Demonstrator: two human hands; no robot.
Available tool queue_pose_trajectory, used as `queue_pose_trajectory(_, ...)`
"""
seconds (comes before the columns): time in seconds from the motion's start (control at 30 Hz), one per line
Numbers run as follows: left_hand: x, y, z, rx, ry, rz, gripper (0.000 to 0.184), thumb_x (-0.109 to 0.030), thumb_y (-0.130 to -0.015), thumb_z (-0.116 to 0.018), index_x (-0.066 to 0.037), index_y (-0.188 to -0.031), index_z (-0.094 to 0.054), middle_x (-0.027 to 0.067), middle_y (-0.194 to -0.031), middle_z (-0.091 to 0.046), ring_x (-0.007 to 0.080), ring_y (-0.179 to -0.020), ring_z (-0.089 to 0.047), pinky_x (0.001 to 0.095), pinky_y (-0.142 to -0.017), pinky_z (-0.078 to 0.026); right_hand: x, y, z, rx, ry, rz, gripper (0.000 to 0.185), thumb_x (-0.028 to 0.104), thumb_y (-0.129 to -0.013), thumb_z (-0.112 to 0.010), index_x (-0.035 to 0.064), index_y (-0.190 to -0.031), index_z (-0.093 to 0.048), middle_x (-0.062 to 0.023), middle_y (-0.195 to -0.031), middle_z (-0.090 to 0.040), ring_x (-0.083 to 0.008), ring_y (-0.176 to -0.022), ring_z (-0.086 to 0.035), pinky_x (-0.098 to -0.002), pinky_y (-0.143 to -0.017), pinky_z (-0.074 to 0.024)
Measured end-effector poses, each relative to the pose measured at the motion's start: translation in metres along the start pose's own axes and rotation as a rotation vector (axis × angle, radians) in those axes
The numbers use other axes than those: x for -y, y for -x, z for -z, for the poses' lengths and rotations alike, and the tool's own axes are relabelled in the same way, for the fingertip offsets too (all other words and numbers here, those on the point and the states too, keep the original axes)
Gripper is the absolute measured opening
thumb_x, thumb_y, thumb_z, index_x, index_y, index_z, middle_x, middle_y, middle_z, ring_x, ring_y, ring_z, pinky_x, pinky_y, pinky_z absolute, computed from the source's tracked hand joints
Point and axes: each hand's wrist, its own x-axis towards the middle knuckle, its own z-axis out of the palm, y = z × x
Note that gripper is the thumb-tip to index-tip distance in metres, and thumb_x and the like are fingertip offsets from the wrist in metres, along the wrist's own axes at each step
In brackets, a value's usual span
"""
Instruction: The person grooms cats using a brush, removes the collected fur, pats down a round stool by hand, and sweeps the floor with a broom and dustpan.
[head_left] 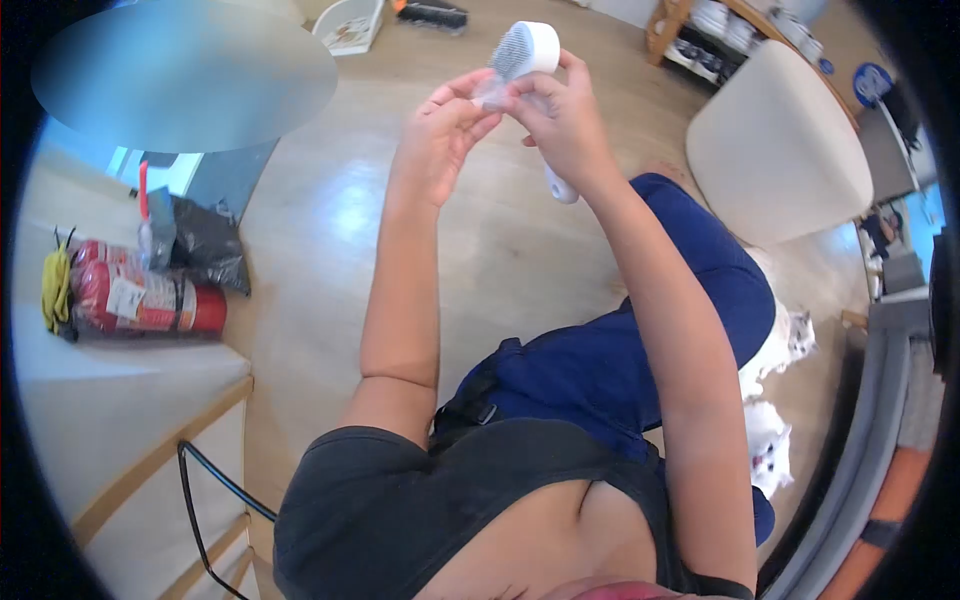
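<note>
In the head view, a white pet grooming brush (541, 48) with fine metal bristles is held up at the top middle. My right hand (565, 120) is closed around it, and the end of the white handle sticks out below my palm. A pale, wispy tuft of fur (490, 92) lies at the lower edge of the bristles. My left hand (447, 135) pinches this tuft between thumb and fingertips, close to my right thumb and forefinger.
Two white cats (768, 445) (798, 338) are on the floor at my right. A cream seat (780, 145) stands beyond my leg, before a shoe rack (705, 40). Red fire extinguishers (150, 300) and a black bag (210, 245) stand at the left.
</note>
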Motion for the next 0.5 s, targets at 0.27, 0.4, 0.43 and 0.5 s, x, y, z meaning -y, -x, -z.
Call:
queue_pose_trajectory(0.27,0.016,0.005,0.038,-0.285,-0.052,-0.162,0.027,-0.004,-0.082,-0.068,0.005,-0.105,-0.059,0.0096,-0.097,-0.063,0.0151,-0.087,-0.062,0.0241,-0.079,-0.051,-0.007,0.001,-0.050,0.134,0.028,-0.026,0.023,0.019,-0.080,-0.069,0.0063,-0.099,-0.066,-0.0177,-0.135,-0.032,-0.0250,-0.093,-0.061,-0.0296,-0.061,-0.0557)
queue_pose_trajectory(0.4,0.021,0.002,0.050,-0.431,-0.041,-0.235,0.026,-0.005,-0.080,-0.071,0.004,-0.101,-0.060,0.0066,-0.087,-0.063,0.0122,-0.078,-0.061,0.0227,-0.073,-0.050,0.001,0.005,-0.057,0.182,-0.064,-0.095,0.027,0.019,-0.081,-0.068,0.0100,-0.106,-0.066,-0.0163,-0.134,-0.032,-0.0257,-0.096,-0.060,-0.0295,-0.065,-0.0565)
queue_pose_trajectory(0.43,0.019,0.002,0.055,-0.498,0.000,-0.265,0.026,-0.005,-0.080,-0.071,0.004,-0.101,-0.059,0.0056,-0.085,-0.063,0.0115,-0.075,-0.061,0.0224,-0.071,-0.049,0.005,0.004,-0.062,0.194,-0.067,-0.092,0.027,0.019,-0.081,-0.068,0.0100,-0.106,-0.066,-0.0163,-0.134,-0.032,-0.0257,-0.096,-0.060,-0.0295,-0.065,-0.0565)
queue_pose_trajectory(0.5,0.016,0.005,0.062,-0.516,-0.007,-0.318,0.028,-0.006,-0.080,-0.071,0.003,-0.103,-0.058,0.0054,-0.084,-0.063,0.0115,-0.075,-0.061,0.0219,-0.070,-0.049,0.009,0.003,-0.071,0.221,-0.110,-0.142,0.030,0.019,-0.081,-0.068,0.0117,-0.110,-0.065,-0.0159,-0.132,-0.033,-0.0257,-0.097,-0.060,-0.0299,-0.064,-0.0570)
